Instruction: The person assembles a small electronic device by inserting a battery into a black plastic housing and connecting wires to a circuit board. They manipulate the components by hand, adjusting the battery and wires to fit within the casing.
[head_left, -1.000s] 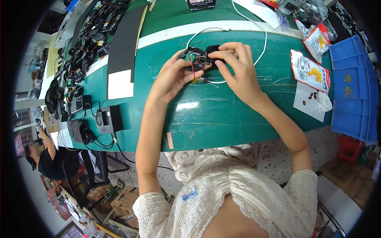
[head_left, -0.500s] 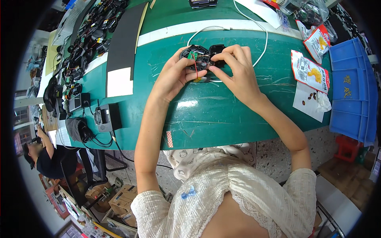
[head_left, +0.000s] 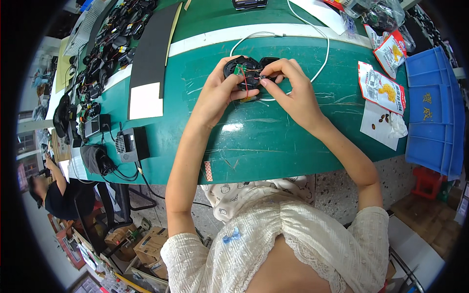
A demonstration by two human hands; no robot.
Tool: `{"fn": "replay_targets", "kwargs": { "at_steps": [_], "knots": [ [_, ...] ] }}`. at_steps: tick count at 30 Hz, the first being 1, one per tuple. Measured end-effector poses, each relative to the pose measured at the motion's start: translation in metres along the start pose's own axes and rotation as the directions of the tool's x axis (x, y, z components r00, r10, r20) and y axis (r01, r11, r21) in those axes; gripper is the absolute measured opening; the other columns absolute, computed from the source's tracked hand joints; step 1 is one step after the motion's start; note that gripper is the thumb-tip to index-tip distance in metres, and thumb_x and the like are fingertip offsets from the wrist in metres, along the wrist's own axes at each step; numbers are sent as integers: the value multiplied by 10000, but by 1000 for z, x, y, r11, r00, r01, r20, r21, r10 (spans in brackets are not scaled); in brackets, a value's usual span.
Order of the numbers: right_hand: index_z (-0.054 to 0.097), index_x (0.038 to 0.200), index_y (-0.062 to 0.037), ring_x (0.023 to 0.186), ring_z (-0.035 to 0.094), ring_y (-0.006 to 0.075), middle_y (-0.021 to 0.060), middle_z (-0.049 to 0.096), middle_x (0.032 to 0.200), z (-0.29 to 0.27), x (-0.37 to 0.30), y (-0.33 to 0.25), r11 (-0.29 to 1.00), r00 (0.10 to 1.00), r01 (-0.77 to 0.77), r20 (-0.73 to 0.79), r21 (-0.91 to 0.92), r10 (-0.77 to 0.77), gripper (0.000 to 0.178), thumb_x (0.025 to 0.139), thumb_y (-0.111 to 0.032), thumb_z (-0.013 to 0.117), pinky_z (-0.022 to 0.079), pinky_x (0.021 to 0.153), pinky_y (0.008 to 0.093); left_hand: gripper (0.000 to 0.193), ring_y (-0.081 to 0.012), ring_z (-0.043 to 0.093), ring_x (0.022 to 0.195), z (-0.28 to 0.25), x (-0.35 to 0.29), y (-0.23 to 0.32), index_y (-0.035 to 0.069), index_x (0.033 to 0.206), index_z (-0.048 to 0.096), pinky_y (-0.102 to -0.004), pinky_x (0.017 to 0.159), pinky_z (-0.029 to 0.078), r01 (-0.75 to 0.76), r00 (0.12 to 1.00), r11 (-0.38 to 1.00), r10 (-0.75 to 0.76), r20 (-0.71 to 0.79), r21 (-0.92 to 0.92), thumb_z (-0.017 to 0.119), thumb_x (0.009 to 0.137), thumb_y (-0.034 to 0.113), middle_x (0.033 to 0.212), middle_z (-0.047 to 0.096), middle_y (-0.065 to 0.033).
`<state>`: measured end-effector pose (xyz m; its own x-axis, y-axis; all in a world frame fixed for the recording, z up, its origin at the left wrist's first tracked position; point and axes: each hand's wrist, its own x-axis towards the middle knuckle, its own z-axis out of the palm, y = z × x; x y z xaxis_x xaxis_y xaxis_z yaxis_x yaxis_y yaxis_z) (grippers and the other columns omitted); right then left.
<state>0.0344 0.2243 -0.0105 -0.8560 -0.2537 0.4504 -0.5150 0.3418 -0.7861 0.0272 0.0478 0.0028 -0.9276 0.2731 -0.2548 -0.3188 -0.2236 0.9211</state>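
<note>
My left hand (head_left: 221, 90) is closed around an opened black plastic housing (head_left: 249, 62), thumb on top and fingers beneath. Inside the housing a small green circuit board (head_left: 239, 70) shows, and a thin red wire (head_left: 245, 85) loops out over the fingers. My right hand (head_left: 294, 89) has thumb and forefinger pinched together at the housing's right side. What sits between those fingertips is too small to make out. Behind the right fingers lies another black part (head_left: 268, 60), mostly hidden. A yellowish piece (head_left: 248, 99) lies just below the housing.
A white cable (head_left: 326, 53) curves across the green table (head_left: 264, 146). Many black device parts (head_left: 105, 58) are heaped at the far left, near a black power box (head_left: 134, 144). Snack packets (head_left: 381, 90) and a blue bin (head_left: 434, 112) stand right. A person (head_left: 63, 193) sits at far left.
My right thumb and forefinger have come closer together and shifted slightly right at the housing's side. The left hand has turned the housing a little, and the red wire has moved slightly right.
</note>
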Motion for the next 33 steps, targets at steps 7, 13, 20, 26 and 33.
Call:
{"fn": "replay_targets", "kwargs": {
  "at_steps": [7,13,20,26,33],
  "knots": [
    [550,959,6,741,553,92,57,593,846,4,1,9,901,976,-197,-10,387,218,123,847,-29,588,441,673,235,367,-178,591,941,9,-2,-5,7,1231,400,-298,797,561,-94,995,995,94,-13,44,427,866,18,1113,522,-129],
    [571,1048,22,789,586,92,67,635,880,-2,3,15,889,974,-225,72,398,215,186,876,-49,551,458,713,229,368,-188,586,959,11,-3,-4,2,1236,394,-295,797,563,-96,995,994,96,-3,47,421,870,18,1130,514,-135],
    [591,1058,26,830,623,120,86,655,923,-13,7,15,885,952,-294,191,361,239,207,887,-79,542,485,710,243,376,-202,610,921,7,-1,-5,-10,1242,385,-292,785,568,-86,996,996,86,-27,30,415,868,12,1122,519,-146],
    [604,1024,-19,705,629,168,96,626,839,-15,7,12,995,985,-104,138,6,102,183,852,-80,590,488,636,260,376,-204,617,914,7,-1,-4,-10,1242,382,-287,765,573,-69,997,997,70,-29,27,408,867,2,1118,522,-153],
    [589,886,-51,723,567,200,60,587,770,-8,7,8,953,979,205,36,-225,-202,97,811,-95,632,462,613,312,364,-192,602,922,8,-1,-3,-10,1232,384,-295,781,574,-72,997,997,71,-9,-12,415,870,6,1108,516,-143]
  ]
}}
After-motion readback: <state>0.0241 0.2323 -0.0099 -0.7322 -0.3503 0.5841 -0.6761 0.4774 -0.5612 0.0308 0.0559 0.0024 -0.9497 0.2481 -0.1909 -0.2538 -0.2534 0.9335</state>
